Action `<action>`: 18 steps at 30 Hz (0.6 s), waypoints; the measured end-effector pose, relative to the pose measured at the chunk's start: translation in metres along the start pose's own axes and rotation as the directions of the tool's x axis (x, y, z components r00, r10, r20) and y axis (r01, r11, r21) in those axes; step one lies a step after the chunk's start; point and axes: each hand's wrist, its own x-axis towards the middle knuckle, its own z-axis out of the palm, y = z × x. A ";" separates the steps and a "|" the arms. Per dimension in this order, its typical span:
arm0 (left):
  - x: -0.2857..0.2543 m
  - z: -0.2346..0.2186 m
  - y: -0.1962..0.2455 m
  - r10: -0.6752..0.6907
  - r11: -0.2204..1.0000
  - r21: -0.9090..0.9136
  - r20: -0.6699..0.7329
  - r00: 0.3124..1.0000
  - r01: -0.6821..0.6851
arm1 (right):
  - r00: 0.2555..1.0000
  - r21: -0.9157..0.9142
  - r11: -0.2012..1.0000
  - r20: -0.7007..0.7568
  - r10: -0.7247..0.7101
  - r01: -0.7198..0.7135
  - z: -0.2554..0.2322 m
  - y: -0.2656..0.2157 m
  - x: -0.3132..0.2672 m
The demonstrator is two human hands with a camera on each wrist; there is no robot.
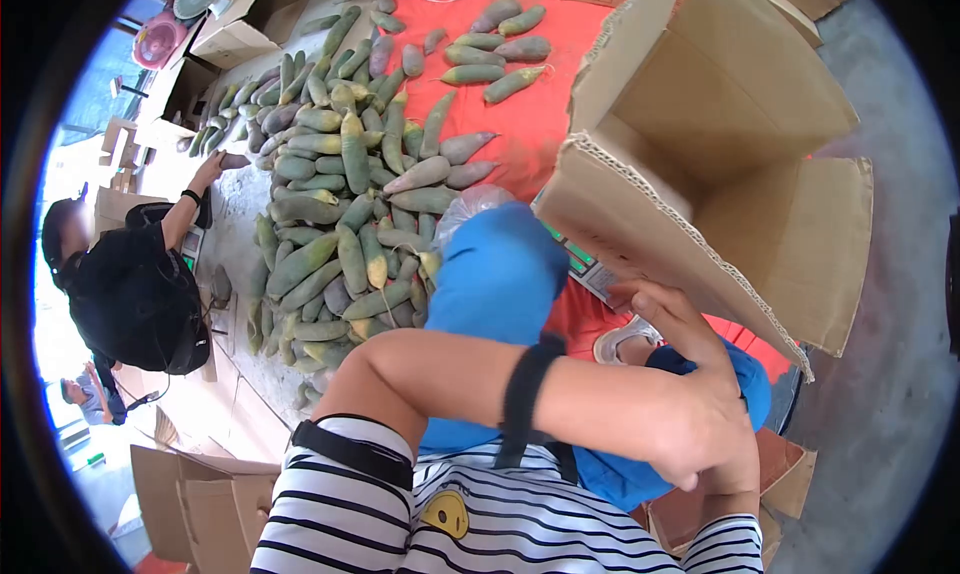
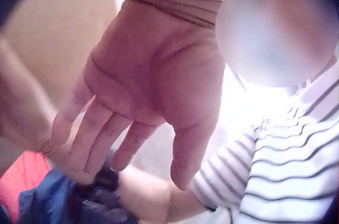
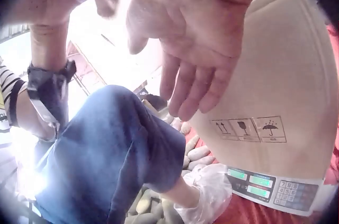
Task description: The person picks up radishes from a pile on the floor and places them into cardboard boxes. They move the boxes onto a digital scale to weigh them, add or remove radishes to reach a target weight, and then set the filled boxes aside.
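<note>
My left arm crosses in front of my body. My left hand (image 1: 705, 424) overlaps my right forearm in the head view, and the left wrist view shows its palm (image 2: 153, 70) with fingers extended and nothing in them. Beside the large cardboard box (image 1: 640, 219) is my right hand (image 1: 685, 324), fingers extended and free of objects. The box's flaps stand up and its inside shows bare cardboard. Under its printed side, a digital scale (image 3: 273, 189) with lit green displays shows in the right wrist view.
Long green and purplish radishes (image 1: 330, 189) cover the floor at left in a big heap. Several more lie on the red sheet (image 1: 540, 134). Another person (image 1: 130, 284) in black reaches toward the heap's far side. Further cardboard boxes (image 1: 200, 509) stand around, and my blue-trousered knee (image 1: 500, 264) juts forward.
</note>
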 end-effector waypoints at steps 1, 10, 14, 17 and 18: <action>-0.005 -0.018 0.012 -0.006 1.000 0.006 -0.004 1.000 0.006 | 0.994 0.071 0.995 0.095 0.058 -0.065 -0.006 0.029 0.010; -0.267 -0.098 -0.044 -0.921 0.373 -0.409 -0.274 0.278 0.833 | 0.995 0.035 0.996 0.060 0.078 -0.080 0.009 0.017 0.022; -0.465 -0.007 -0.114 -0.903 -0.031 -0.509 -0.354 -0.242 0.860 | 0.994 0.006 0.996 0.059 0.092 -0.092 0.012 0.017 0.025; -0.553 0.079 -0.150 -0.813 -0.196 -0.505 -0.396 -0.427 0.841 | 0.992 -0.023 0.993 0.047 0.120 -0.119 0.012 0.019 0.029; -0.554 0.094 -0.152 -0.755 -0.272 -0.591 -0.359 -0.549 0.759 | 0.992 -0.045 0.991 0.033 0.125 -0.124 0.013 0.020 0.030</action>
